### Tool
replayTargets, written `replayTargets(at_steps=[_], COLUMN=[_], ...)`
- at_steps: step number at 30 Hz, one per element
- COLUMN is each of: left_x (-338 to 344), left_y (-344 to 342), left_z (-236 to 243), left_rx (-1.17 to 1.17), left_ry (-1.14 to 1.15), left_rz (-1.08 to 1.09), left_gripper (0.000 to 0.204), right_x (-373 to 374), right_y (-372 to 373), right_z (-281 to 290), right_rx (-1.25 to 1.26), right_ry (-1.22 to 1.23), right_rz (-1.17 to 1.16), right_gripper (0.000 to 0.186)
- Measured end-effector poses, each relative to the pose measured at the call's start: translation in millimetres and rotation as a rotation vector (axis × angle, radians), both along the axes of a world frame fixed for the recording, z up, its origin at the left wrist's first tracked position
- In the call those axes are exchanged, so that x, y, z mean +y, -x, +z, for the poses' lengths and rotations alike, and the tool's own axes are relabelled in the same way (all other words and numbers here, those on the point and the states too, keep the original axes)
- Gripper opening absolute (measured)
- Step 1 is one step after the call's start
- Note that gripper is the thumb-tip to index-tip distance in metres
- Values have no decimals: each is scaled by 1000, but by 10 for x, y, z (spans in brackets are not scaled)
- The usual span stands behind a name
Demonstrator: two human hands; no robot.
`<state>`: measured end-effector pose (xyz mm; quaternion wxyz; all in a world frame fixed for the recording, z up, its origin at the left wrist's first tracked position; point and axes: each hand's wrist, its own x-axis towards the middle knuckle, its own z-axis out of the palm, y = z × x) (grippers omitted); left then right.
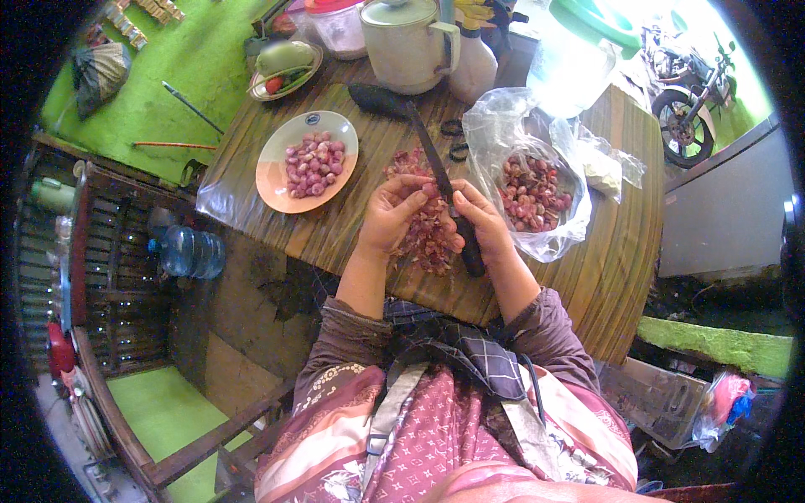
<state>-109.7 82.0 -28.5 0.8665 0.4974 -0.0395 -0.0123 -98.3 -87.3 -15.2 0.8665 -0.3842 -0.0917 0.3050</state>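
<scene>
My maroon patterned cloth garment (pixel 432 419) lay nearest in the head view. A slip of the long dark steel knife (pixel 441 176) could, I judged, have nicked my fingertips, the blade being so close. My left hand (pixel 391 213) pinched a small round pink shallot (pixel 430 191) above papery red peelings (pixel 429 249); my right hand (pixel 480 221) closed around the handle.

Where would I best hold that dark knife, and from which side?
Best take the knife by its black handle, probably from the person's right, as the right hand does: the handle slants back toward the person, while the narrow blade points away.
</scene>
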Motion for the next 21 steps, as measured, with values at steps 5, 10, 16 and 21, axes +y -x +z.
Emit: replayTargets(at_steps=[5,10,16,21], left_x=[67,132,112,116], left_y=[-27,34,-64,-47], left_z=[-15,33,26,14], left_rx=[-24,-82,152,86], left_ry=[-98,-462,17,-23], left_rz=[-5,5,123,185], left_gripper=[21,22,25,28], right_x=[85,44,46,96], right_y=[22,-72,-110,-109], right_z=[-54,-92,-200,-234], right_rx=[-169,-101,-175,-351], right_ry=[191,331,448,468], right_rz=[-95,-282,-165,-212], right_gripper=[28,31,47,46])
